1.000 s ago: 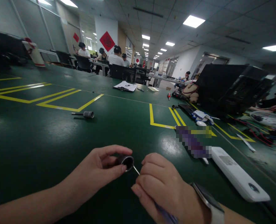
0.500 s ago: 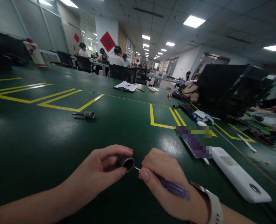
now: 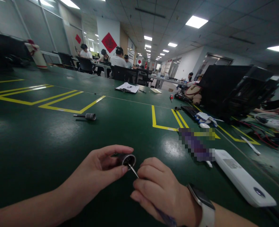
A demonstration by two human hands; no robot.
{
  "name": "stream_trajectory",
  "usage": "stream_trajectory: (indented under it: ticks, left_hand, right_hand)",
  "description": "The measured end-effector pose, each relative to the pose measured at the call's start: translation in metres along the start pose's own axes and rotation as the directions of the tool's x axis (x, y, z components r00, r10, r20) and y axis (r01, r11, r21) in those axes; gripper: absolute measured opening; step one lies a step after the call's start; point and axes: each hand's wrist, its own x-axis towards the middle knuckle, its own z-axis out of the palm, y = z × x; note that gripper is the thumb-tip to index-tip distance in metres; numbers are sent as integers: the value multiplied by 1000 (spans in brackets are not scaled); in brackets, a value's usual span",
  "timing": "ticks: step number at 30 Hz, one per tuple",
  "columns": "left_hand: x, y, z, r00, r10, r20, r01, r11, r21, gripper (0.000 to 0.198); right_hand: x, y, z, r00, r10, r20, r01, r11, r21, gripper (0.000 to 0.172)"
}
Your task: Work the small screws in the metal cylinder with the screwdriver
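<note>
The left hand (image 3: 103, 168) pinches a metal cup (image 3: 127, 158); the right hand (image 3: 159, 186) grips a screwdriver (image 3: 134, 171), its tip apparently inside the cup's open right end.

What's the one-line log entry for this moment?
left hand: holds metal cup | right hand: grips screwdriver, shaft reaching into cup's mouth | table: stemmed metal part lying apart from both hands

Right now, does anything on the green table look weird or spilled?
Yes: the purple patch by the long white block is all blocky squares, hiding what's there. I see no spill, and the metal cup in the left hand shows no clear damage.
</note>
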Motion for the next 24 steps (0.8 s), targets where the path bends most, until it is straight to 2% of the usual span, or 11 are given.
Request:
stream_trajectory:
  ticks: [11,19,24]
  left_hand:
    - [0,-2,-2,998,27,-50,-25,999,30,32]
    - [0,-3,1,984,126,-127,-125,992,9,16]
    - [0,-4,-1,985,124,-120,-120,992,35,12]
  right_hand:
    - [0,-7,0,1000,5,-9,-5,996,-90,22]
    - [3,-12,3,999,-41,30,45,987,-153,27]
    - [3,-13,7,998,-57,22,60,985,-164,29]
